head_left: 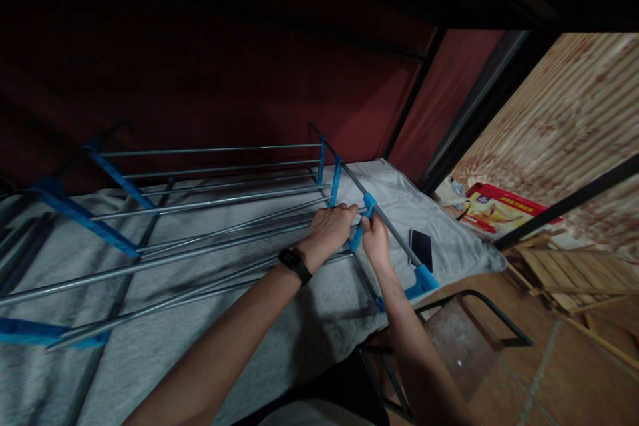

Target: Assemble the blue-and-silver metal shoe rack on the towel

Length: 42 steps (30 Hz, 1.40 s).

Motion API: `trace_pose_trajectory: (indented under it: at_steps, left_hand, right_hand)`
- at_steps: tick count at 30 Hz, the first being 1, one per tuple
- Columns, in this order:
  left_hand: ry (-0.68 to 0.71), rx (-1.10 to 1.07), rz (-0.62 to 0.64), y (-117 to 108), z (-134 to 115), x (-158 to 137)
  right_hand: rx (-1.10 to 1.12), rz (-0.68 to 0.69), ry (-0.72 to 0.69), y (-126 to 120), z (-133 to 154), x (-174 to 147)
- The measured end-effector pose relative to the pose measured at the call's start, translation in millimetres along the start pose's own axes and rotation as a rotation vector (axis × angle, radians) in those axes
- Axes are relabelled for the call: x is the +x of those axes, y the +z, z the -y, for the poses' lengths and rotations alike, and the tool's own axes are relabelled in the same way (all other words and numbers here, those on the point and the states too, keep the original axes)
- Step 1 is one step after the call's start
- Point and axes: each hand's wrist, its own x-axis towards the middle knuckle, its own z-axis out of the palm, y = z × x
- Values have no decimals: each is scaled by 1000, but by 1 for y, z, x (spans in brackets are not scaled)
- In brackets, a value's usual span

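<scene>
A rack of thin metal tubes and blue plastic brackets lies on its side before me. My left hand, with a black band on its wrist, is closed around the right end of a metal tube. Just beside it, my right hand grips a blue bracket where that tube's end meets it; the fingers hide part of the joint. A long side tube runs through this bracket to a blue corner piece. At the left, several tubes end loose or rest near other blue brackets.
The rack rests on a grey cloth over a flat surface. A phone lies near the cloth's right edge. Beyond are a red and yellow box, a wooden slatted piece and a black-framed chair. A dark red wall stands behind.
</scene>
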Motion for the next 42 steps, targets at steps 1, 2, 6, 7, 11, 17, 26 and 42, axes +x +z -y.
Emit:
trace_pose_trajectory:
  at_steps: [1,2,6,7,11,17,26,42]
  left_hand:
    - [-4,-2,2,-1,0,0]
    - [-6,-3,2,-2,0,-1]
    - [2,-3,-9,-5,-2,-4]
    - [7,-3,-12,-6,-2,-5]
    - [-1,-14,-13,-8,-3,-7]
    - [13,-14,-14,-5,-3,-8]
    - [26,-1,-14,0,-4,-9]
    - [422,158,-291,23,-2,-83]
  right_hand:
    - [-3,-3,1,0,1,0]
    - [-7,-7,5,0,2,0]
    - [-19,-10,30,1,5,-4]
    - [-21,-13,36,2,5,-5]
    - [-8,-26,42,3,6,-7]
    - [3,-49,57,6,5,-12]
    - [-42,-58,90,8,3,-20]
    - [95,70,132,1,-13,-40]
